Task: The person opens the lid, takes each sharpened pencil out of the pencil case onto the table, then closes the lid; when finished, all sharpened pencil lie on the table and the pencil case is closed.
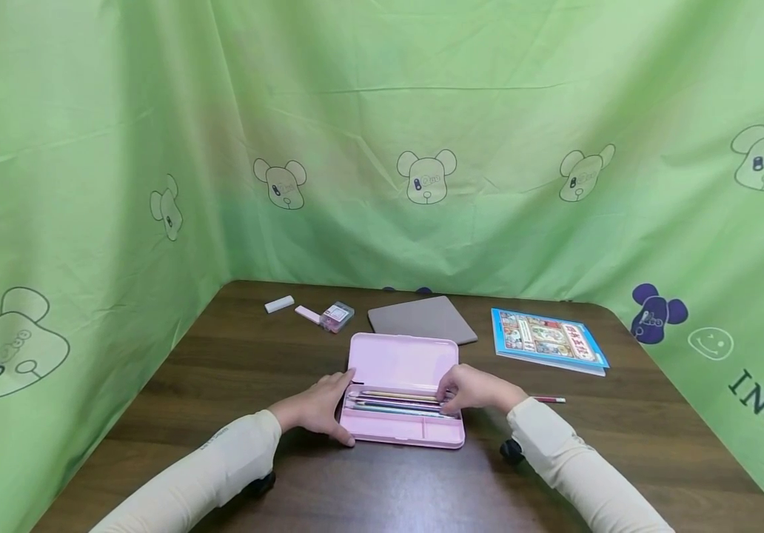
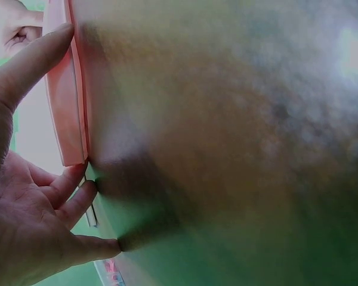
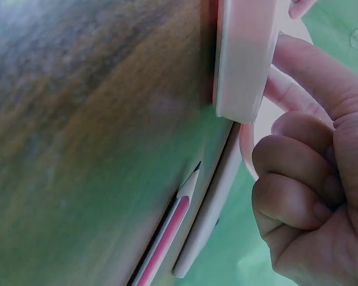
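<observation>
A pink pencil case [image 1: 400,425] lies on the table with its lid [image 1: 403,360] raised at the back. Several pencils [image 1: 395,403] lie side by side in its long rear compartment. My left hand [image 1: 318,405] rests against the case's left end, fingers spread and fairly straight, thumb along the front corner. At the other end, my right hand [image 1: 471,387] reaches in over the pencil ends with thumb and index finger; its other fingers [image 3: 292,185] are curled into the palm. The right fingertips are hidden behind the case wall, so I cannot tell whether they pinch a pencil.
A pink pencil [image 3: 167,238] lies on the table right of the case. Behind the case is a flat grey board [image 1: 422,320]. Back left are a white block [image 1: 279,304] and a small clear box [image 1: 337,316]; a blue-edged booklet [image 1: 548,340] lies back right.
</observation>
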Demonstrator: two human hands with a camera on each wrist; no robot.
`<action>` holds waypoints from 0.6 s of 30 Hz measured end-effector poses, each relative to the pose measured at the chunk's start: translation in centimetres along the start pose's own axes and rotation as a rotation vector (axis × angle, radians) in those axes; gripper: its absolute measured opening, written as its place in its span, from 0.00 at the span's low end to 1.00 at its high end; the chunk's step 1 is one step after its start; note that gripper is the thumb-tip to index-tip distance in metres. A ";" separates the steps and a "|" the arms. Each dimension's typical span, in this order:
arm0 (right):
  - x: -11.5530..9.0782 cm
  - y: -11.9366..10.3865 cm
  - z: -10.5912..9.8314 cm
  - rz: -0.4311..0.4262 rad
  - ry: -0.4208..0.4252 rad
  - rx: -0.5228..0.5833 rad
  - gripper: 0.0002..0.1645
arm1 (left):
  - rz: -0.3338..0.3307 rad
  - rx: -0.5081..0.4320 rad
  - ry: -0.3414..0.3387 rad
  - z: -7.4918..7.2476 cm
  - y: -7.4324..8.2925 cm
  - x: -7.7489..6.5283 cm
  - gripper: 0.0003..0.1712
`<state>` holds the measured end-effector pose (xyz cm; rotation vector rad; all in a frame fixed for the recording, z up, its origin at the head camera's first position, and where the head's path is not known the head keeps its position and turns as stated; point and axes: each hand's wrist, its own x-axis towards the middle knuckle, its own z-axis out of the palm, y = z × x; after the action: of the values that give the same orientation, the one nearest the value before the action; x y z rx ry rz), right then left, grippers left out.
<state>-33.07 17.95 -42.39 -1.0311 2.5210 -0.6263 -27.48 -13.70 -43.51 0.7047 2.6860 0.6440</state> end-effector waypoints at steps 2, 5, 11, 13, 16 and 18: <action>-0.1 0.1 0.1 -0.016 -0.001 0.018 0.05 | 0.002 0.000 0.001 0.0 0.0 0.0 0.68; -0.3 0.2 0.2 -0.036 -0.006 0.044 0.04 | 0.004 0.003 -0.001 0.0 0.1 -0.1 0.68; -0.6 0.1 0.6 -0.041 0.006 0.026 0.03 | 0.002 0.000 0.004 0.0 0.1 -0.1 0.68; -0.6 0.0 0.6 -0.051 0.015 0.013 0.03 | 0.002 -0.005 0.008 0.0 0.1 -0.1 0.68; -0.7 0.2 0.5 -0.066 0.032 0.017 0.03 | 0.003 -0.004 0.008 0.0 0.1 0.0 0.68; -0.9 0.4 0.4 -0.082 0.055 0.041 0.04 | 0.005 -0.002 0.010 -0.1 0.1 0.0 0.68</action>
<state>-32.53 18.74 -42.80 -1.1225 2.5118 -0.7354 -27.48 -13.65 -43.43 0.7102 2.6934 0.6534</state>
